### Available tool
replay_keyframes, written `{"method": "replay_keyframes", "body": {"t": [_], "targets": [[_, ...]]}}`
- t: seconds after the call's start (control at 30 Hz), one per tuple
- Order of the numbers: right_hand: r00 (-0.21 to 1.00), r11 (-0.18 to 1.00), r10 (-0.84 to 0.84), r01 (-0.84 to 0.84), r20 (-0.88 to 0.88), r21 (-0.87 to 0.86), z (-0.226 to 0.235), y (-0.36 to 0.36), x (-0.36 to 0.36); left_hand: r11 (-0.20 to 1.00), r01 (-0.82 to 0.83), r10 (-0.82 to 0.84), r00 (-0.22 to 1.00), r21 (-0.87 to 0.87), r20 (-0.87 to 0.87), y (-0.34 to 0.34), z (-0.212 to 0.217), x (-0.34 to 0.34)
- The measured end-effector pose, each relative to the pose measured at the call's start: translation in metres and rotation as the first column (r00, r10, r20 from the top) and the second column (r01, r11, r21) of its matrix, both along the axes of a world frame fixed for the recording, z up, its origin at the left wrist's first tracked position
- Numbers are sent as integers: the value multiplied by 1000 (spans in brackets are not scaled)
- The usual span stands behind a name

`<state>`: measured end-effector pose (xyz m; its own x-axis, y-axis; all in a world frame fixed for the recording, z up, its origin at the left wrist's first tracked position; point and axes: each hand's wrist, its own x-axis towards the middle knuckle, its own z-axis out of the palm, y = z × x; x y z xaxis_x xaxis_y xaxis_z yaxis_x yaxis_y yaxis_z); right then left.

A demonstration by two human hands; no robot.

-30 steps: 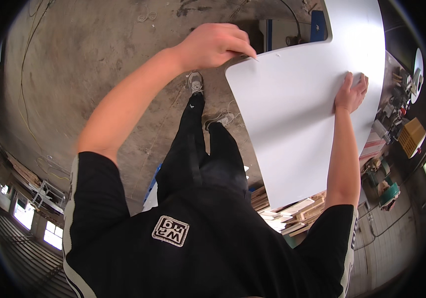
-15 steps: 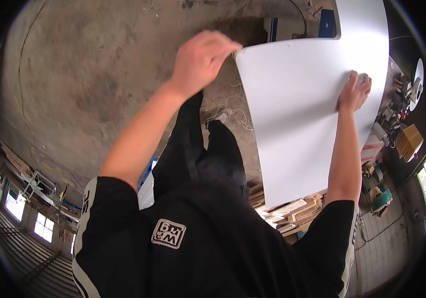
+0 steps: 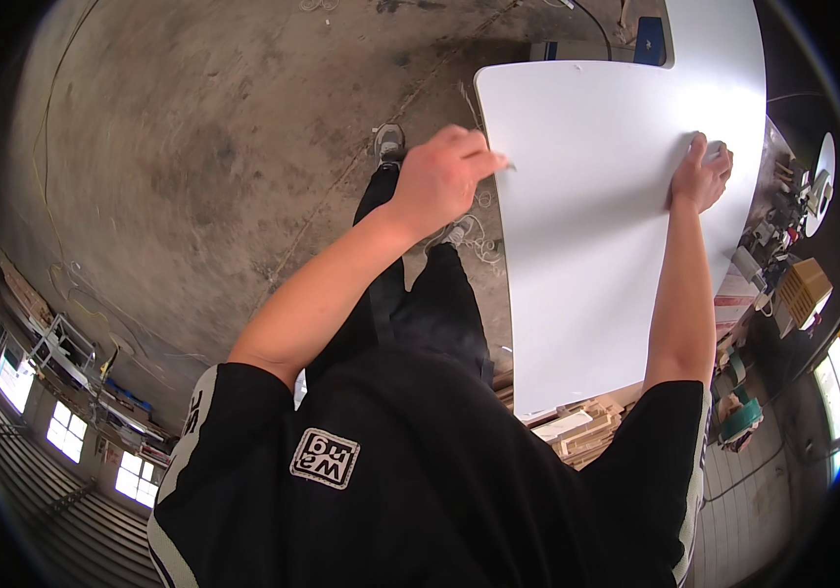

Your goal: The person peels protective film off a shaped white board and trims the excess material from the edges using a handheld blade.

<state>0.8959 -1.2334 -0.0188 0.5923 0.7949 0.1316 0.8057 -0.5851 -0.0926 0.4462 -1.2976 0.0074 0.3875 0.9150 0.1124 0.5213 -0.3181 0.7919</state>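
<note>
Moving down along the board's left edge, the left hand [image 3: 444, 181] now sits lower than it did a moment ago, and the big white board [image 3: 606, 235] looks closer. Its fingers are curled shut, pinching that edge. The right hand [image 3: 699, 176] is bunched up on the board's right side, fingers pressed onto the flat white face. The board is out in front of the person, above the grey concrete floor [image 3: 194, 147], with wood scraps [image 3: 586, 431] under its near end
</note>
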Motion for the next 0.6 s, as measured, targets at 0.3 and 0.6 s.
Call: {"method": "replay_keyframes", "body": {"t": [0.3,0.6], "targets": [[1000,1000,12,-12,-28,7,5,7,-7,954,-212,214,977,212,12,77,-14,-14],[999,1000,2,-2,-46,7,2,9,-8,942,-230,265,957,245,-120,-36,-10,30]]}}
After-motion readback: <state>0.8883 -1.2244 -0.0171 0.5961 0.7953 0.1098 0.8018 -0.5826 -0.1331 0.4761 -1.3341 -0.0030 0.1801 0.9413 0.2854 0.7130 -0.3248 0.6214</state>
